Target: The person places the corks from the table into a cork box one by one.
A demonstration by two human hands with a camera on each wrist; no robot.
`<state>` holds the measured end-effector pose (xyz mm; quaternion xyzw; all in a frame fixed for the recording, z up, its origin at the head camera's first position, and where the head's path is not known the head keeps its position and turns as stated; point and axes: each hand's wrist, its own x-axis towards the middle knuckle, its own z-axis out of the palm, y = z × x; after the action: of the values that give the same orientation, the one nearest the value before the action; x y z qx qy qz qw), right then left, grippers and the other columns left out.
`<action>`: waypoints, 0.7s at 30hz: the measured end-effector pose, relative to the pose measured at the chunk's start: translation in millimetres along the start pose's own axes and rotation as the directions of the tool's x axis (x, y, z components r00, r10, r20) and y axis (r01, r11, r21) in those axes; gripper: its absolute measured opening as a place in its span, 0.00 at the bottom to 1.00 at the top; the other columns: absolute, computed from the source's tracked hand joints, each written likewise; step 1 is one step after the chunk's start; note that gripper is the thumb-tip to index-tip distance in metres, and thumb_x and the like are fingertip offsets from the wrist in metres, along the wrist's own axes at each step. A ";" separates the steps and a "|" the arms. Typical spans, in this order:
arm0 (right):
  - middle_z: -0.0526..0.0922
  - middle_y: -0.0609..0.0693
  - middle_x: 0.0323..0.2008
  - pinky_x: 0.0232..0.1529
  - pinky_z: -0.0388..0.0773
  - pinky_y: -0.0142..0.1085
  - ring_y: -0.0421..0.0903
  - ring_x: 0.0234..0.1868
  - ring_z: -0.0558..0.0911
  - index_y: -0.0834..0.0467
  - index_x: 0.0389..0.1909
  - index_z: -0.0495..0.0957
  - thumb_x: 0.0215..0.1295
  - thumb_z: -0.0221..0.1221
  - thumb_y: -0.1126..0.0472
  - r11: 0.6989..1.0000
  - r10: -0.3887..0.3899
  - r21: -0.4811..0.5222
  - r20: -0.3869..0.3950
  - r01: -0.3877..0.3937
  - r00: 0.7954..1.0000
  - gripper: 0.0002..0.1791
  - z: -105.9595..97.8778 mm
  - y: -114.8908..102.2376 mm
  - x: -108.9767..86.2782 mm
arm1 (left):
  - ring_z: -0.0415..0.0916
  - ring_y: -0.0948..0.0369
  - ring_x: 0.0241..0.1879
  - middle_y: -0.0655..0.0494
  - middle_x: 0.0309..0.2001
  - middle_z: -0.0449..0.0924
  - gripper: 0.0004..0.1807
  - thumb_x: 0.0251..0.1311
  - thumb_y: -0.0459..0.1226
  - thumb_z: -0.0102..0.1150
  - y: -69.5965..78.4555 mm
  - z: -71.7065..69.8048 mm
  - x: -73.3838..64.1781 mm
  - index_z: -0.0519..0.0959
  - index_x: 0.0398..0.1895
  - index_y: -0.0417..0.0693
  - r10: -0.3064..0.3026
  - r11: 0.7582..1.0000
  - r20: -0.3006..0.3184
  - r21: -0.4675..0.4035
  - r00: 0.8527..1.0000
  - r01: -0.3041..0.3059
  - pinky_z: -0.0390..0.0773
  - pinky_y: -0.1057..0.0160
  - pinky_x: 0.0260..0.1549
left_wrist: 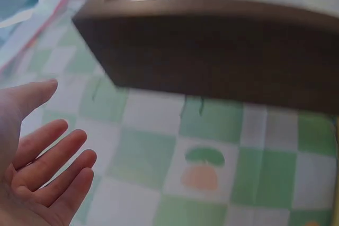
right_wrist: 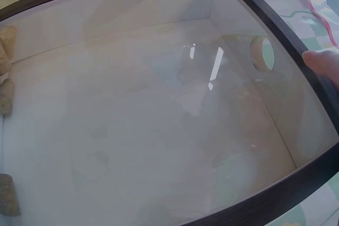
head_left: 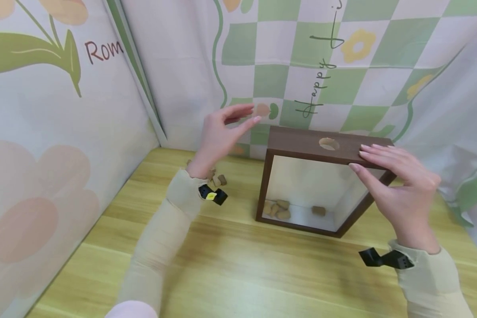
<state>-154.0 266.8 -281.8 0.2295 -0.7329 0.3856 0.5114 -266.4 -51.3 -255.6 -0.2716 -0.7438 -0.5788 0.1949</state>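
Observation:
A dark brown wooden box frame with a clear front stands upright on the table, a round hole in its top. Several corks lie inside at its lower left, and another cork lies farther right. My left hand is raised left of the box, holding nothing, with thumb and fingers apart. The left wrist view shows the fingers loosely bent beneath the box's dark edge. My right hand rests on the box's top right corner, fingers stretched over the top and thumb against the front edge.
More corks lie loose on the wooden table, partly hidden behind the left wrist. A checked green and white curtain hangs close behind the box, and a printed cloth wall stands at the left.

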 end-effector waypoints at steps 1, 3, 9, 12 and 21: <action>0.88 0.62 0.41 0.63 0.74 0.44 0.43 0.51 0.85 0.67 0.37 0.89 0.55 0.76 0.60 1.000 -0.001 0.000 -0.001 0.001 1.000 0.15 0.0 -0.1 0.1 | 0.80 0.66 0.51 0.61 0.51 0.86 0.20 0.64 0.44 0.71 -4.4 -4.9 -1.5 0.84 0.56 0.49 -0.018 1.000 -0.007 0.003 1.000 0.018 0.76 0.64 0.56; 0.88 0.62 0.40 0.63 0.74 0.44 0.43 0.51 0.85 0.67 0.37 0.89 0.55 0.76 0.60 1.000 -0.003 0.002 -0.004 0.003 1.000 0.15 0.2 -0.1 0.2 | 0.80 0.66 0.51 0.61 0.51 0.85 0.20 0.63 0.46 0.71 -12.4 -14.3 -4.8 0.84 0.56 0.50 -0.055 0.998 -0.028 0.018 0.998 0.056 0.76 0.63 0.56; 0.88 0.62 0.41 0.63 0.74 0.44 0.43 0.51 0.85 0.67 0.37 0.89 0.55 0.76 0.60 1.000 -0.003 0.006 -0.007 0.003 1.000 0.15 0.4 0.0 0.6 | 0.79 0.64 0.51 0.57 0.53 0.85 0.22 0.64 0.47 0.70 -39.2 -38.7 -14.4 0.84 0.58 0.48 -0.144 0.988 -0.092 0.047 0.985 0.149 0.77 0.64 0.54; 0.88 0.62 0.40 0.63 0.74 0.44 0.43 0.51 0.85 0.67 0.36 0.89 0.55 0.76 0.60 1.000 -0.004 0.005 -0.012 0.004 1.000 0.15 0.7 0.5 1.1 | 0.80 0.61 0.51 0.53 0.53 0.85 0.23 0.64 0.47 0.70 -57.4 -48.5 -19.7 0.83 0.58 0.45 -0.185 0.978 -0.114 0.072 0.976 0.194 0.78 0.63 0.53; 0.88 0.62 0.41 0.63 0.74 0.45 0.41 0.51 0.85 0.68 0.37 0.89 0.54 0.76 0.61 1.000 0.001 0.002 -0.004 -0.001 1.000 0.15 0.6 1.7 0.0 | 0.80 0.55 0.50 0.49 0.52 0.84 0.22 0.65 0.45 0.69 -124.3 -66.7 -45.4 0.82 0.58 0.43 -0.383 0.911 -0.101 0.126 0.918 0.393 0.79 0.56 0.53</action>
<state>-155.5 267.3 -282.5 0.2290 -0.7315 0.3871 0.5124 -311.1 -146.6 -359.9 -0.0821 -0.8150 -0.5604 0.1224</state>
